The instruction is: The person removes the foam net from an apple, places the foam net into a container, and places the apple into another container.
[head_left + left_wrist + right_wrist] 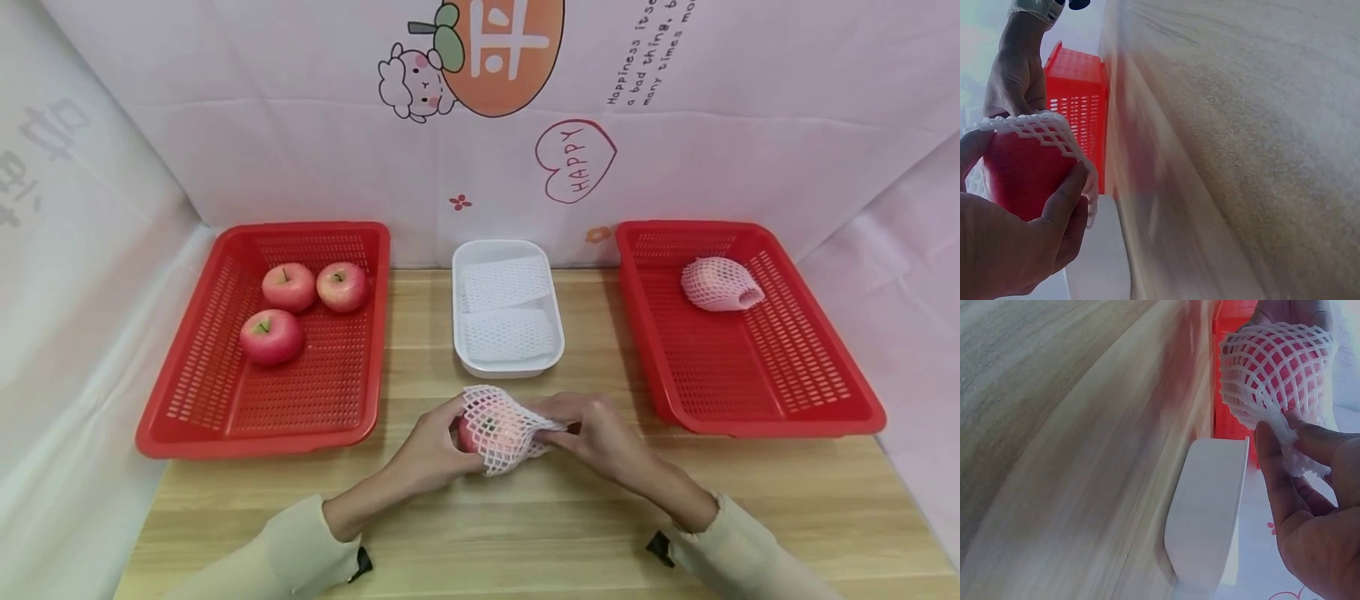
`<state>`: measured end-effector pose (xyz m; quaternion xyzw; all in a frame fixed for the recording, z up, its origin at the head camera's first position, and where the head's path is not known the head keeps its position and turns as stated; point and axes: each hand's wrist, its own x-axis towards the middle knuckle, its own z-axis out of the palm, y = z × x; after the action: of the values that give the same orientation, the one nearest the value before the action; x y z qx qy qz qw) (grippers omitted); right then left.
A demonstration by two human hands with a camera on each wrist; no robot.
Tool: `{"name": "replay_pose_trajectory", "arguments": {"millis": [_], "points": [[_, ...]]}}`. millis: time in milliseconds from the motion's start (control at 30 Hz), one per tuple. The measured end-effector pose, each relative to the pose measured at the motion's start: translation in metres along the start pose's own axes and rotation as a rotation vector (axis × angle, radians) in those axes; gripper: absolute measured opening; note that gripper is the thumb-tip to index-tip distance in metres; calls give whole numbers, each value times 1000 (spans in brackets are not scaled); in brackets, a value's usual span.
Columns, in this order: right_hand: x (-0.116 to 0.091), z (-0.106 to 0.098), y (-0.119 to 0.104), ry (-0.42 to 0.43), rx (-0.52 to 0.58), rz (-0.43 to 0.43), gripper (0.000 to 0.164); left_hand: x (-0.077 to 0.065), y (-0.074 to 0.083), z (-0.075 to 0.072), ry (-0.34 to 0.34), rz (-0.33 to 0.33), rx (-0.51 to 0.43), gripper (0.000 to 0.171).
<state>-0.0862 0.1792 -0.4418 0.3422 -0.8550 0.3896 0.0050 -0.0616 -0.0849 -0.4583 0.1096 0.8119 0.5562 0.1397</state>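
Note:
A red apple (1025, 172) sits partly inside a white foam net sleeve (504, 429), above the table's middle. My left hand (431, 446) grips the apple from the left, fingers and thumb curled round its bare side, as the left wrist view (1016, 244) shows. On the other side my right hand (600, 433) pinches the gathered end of the net between thumb and fingers; in the right wrist view the net (1275, 375) spreads over the apple toward the left hand. Just behind both hands stands a white tray (459, 333) with folded foam nets (506, 333) inside.
To the left, a red basket (258, 446) holds three bare apples (272, 337). The red basket on the right (772, 427) contains one netted fruit (720, 284). A printed white cloth (300, 150) hangs behind the wooden table (525, 542).

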Motion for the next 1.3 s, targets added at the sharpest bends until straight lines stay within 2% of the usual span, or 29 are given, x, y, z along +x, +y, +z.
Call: {"name": "replay_pose_trajectory", "arguments": {"millis": [200,433,600,800,933,1100,1300], "points": [[-1,-5,-1,-3,-1,-9,28,-1,3,-4,13,6,13,75],[-4,-13,-1,20,-14,-30,31,-5,5,-8,36,-36,28,81],[-5,-22,-2,41,-38,-22,33,-8,6,-13,45,-25,24,80],[-2,-39,-4,61,-105,14,36,-13,7,-20,29,-21,-23,78],[2,-49,-6,72,-138,34,36,-18,7,-24,3,-2,-57,76],[9,-59,-9,67,-162,19,33,-25,7,-28,5,-7,-55,74],[26,-73,-12,38,-139,39,30,-34,15,-33,-23,7,-89,75]]}}
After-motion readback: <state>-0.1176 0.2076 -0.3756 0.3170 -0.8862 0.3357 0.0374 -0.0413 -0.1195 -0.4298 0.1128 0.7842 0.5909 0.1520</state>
